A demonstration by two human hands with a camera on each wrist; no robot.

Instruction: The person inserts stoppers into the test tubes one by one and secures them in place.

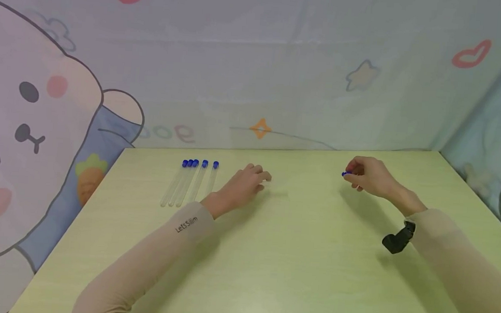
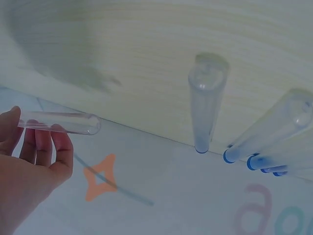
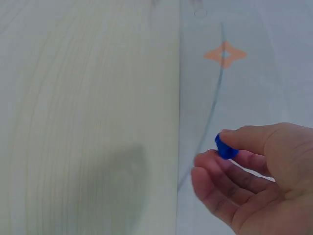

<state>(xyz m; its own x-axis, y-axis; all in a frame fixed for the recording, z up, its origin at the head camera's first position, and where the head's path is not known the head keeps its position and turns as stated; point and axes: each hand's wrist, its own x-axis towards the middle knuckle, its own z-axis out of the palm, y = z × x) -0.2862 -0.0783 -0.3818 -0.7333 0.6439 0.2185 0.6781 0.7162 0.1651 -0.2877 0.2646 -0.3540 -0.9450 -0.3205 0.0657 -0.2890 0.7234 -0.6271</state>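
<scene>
My left hand (image 1: pixel 240 185) is above the table, right of a row of tubes. In the left wrist view its thumb and fingers pinch a clear test tube (image 2: pixel 73 122) lying level, with the rounded end pointing away from the fingers. The tube's other end is hidden in the hand. On the right, my right hand (image 1: pixel 373 177) is raised over the table and holds a small blue cap (image 3: pixel 226 148) between thumb and fingers. Several clear test tubes with blue caps (image 1: pixel 199 182) lie side by side on the table, left of my left hand.
The pale wood-grain table (image 1: pixel 278 255) reaches back to a printed cloth backdrop (image 1: pixel 256 79). Another cloth hangs at the right side. A black device (image 1: pixel 399 238) is strapped to my right wrist.
</scene>
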